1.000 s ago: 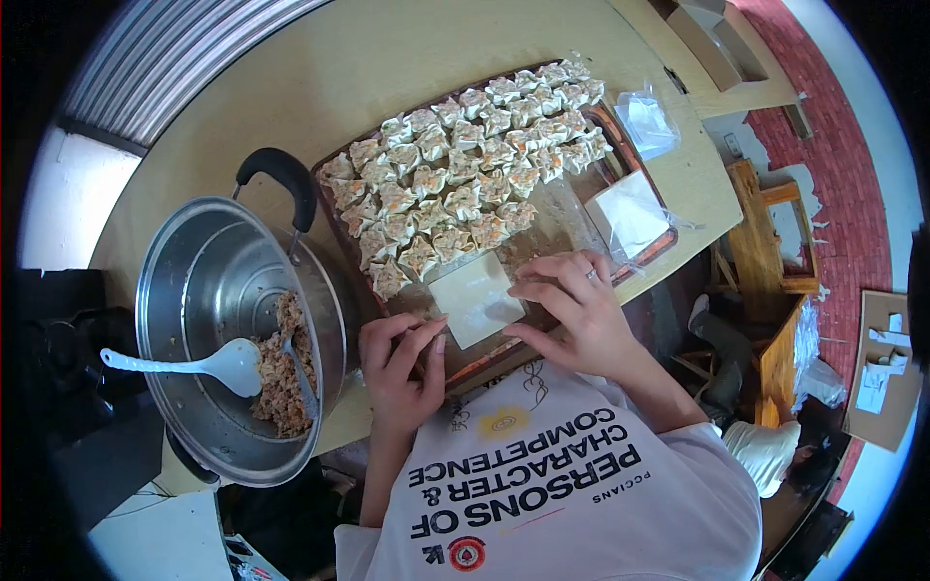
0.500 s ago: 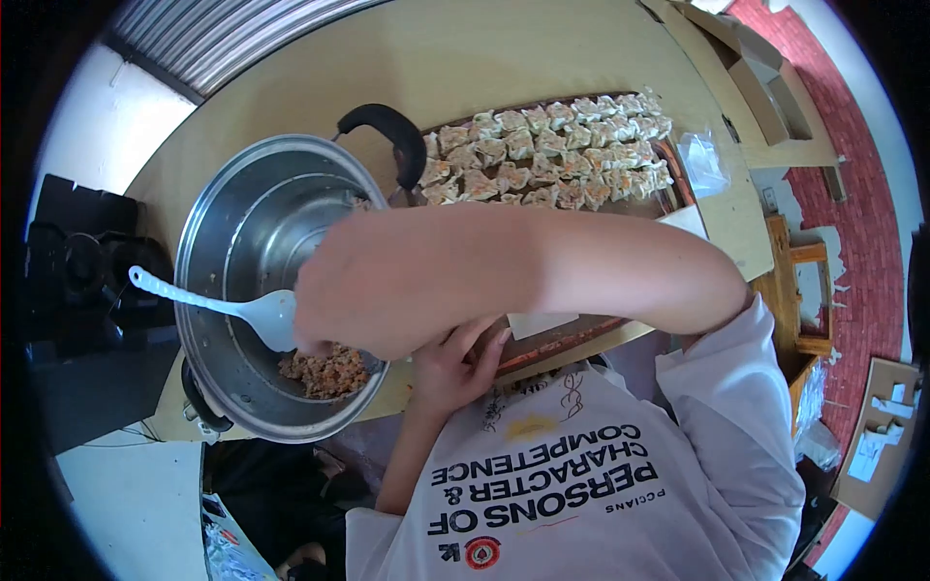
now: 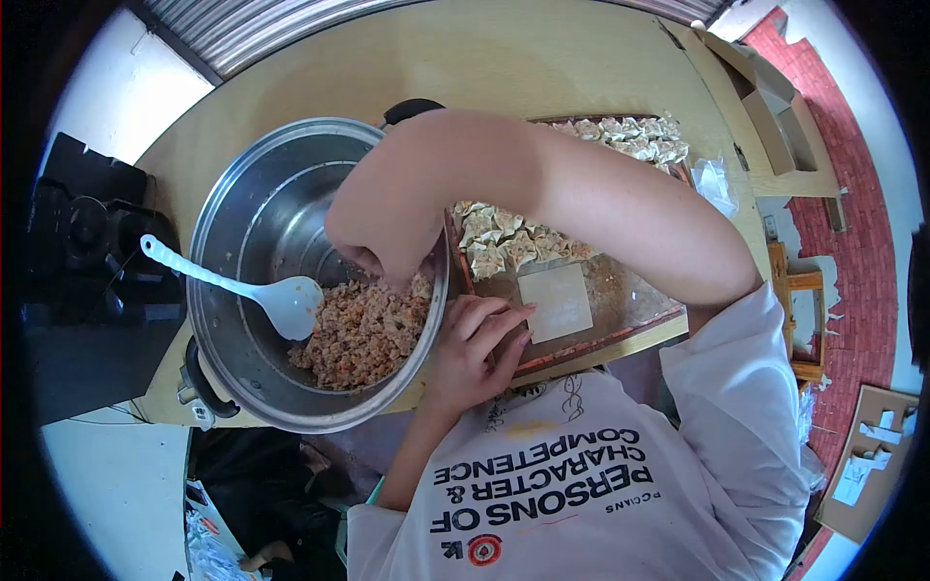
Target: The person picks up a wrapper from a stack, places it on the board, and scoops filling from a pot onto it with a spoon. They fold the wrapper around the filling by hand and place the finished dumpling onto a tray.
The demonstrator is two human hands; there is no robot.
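My right hand [image 3: 387, 208] reaches into a large metal pot [image 3: 215, 320], its curled fingers pressed into the ground meat filling [image 3: 363, 334]. The fingertips are partly hidden. A white plastic ladle [image 3: 291, 308] rests in the pot, its bowl against the filling and its handle over the left rim. Between the pot and the tray [image 3: 620, 281] is my left hand [image 3: 475, 353], its fingers spread at the tray's near edge. Just right of those fingers, a square wrapper [image 3: 555, 302] lies flat. Rows of filled dumplings [image 3: 509, 237] stand behind it, partly covered by my right forearm.
Beside the tray's far right corner sits a clear plastic bag [image 3: 713, 184]. An open cardboard box [image 3: 775, 107] is at the back right. The pot's black handle [image 3: 208, 378] juts out at the near left. Black equipment [image 3: 102, 242] stands at the far left.
My right hand has shifted toward the pot's right side, uncovering more of the filling. The wrapper, mostly hidden by my forearm before, now shows whole. My left hand stays near the tray edge.
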